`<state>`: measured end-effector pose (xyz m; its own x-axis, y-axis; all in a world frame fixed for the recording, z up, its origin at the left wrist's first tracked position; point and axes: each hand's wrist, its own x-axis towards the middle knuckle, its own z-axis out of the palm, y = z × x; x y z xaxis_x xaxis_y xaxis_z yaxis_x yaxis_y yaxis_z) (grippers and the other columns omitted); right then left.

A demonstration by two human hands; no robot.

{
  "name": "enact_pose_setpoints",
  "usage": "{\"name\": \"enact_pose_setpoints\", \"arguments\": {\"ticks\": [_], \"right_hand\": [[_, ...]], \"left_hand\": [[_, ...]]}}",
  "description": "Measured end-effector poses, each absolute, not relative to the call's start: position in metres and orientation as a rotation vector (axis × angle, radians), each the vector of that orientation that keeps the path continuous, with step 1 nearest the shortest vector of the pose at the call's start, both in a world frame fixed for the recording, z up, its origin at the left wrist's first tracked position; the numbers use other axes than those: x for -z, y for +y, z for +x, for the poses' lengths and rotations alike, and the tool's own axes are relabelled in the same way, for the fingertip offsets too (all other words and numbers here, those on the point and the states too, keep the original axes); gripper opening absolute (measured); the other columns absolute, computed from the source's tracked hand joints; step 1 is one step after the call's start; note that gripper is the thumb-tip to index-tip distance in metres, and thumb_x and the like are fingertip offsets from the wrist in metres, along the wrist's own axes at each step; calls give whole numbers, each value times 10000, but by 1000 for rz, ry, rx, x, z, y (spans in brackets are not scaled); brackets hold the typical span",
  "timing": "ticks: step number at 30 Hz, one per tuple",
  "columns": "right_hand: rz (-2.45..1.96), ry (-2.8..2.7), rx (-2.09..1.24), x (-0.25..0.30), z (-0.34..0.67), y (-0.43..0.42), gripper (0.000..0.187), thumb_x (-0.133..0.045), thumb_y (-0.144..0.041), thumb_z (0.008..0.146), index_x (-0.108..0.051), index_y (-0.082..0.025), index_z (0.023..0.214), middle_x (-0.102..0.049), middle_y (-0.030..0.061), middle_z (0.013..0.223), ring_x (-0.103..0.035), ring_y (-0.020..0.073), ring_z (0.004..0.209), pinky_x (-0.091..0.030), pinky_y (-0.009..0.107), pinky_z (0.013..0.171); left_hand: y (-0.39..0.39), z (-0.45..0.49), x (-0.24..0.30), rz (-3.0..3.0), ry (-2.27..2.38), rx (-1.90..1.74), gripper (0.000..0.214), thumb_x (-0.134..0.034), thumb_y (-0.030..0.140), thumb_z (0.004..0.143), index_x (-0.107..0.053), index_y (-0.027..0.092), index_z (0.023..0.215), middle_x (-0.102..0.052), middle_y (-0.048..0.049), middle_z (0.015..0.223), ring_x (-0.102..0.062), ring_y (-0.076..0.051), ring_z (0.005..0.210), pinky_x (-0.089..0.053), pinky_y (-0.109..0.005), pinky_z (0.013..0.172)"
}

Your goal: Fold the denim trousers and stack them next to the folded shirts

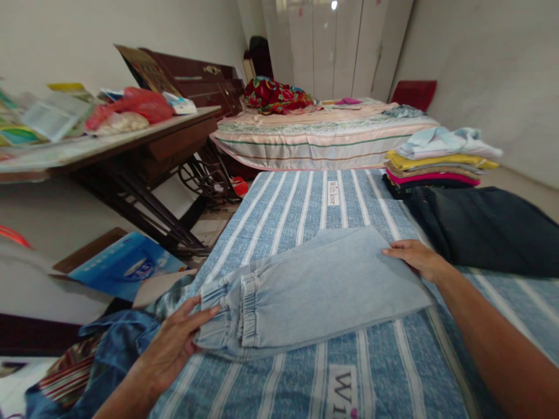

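Denim trousers (314, 285), left hand (174, 344) gripping cuffs (229, 317), right hand (416, 259) on edge

The fingers of my left hand (174, 343) are hidden under the cuff of the pale jeans (314, 291). The bottom edge cuts the print on the bed cover (283, 209) after "Wi". The dark garment (489, 233) runs off the right edge. The packets (52, 116) on the counter (174, 141) are too blurred to tell.
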<state>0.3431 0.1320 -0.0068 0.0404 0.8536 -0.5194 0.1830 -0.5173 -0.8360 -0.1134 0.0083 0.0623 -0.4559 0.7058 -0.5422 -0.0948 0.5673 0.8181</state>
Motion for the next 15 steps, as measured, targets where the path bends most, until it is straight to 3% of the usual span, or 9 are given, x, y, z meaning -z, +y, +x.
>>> {"name": "enact_pose_setpoints", "arguments": {"ticks": [3,9,15], "right_hand": [[-1626,-973,-1648,4,339,130,310,-758,-295,587,-634,-139,825,-683,45,646,-626,185,543,-517,292,525],[-1545,-856,-1471,-22,325,107,285,-768,-217,571,-632,-149,812,-684,37,623,-623,179,498,-509,268,482],[-1407,-633,-1450,-59,307,47,374,-776,-277,582,-619,-186,910,-702,33,680,-634,196,495,-527,295,484]], "left_hand": [[10,-114,-60,483,1807,-1060,677,-761,186,518,-513,273,1143,-708,62,756,-676,-185,661,-551,-271,541],[32,-111,-92,682,1709,-1139,703,-793,120,412,-576,198,1076,-717,-2,802,-684,-201,679,-571,-290,580],[96,-115,-159,1009,1632,-1027,714,-772,52,499,-535,130,1168,-708,7,809,-668,-150,673,-554,-278,617]]}}
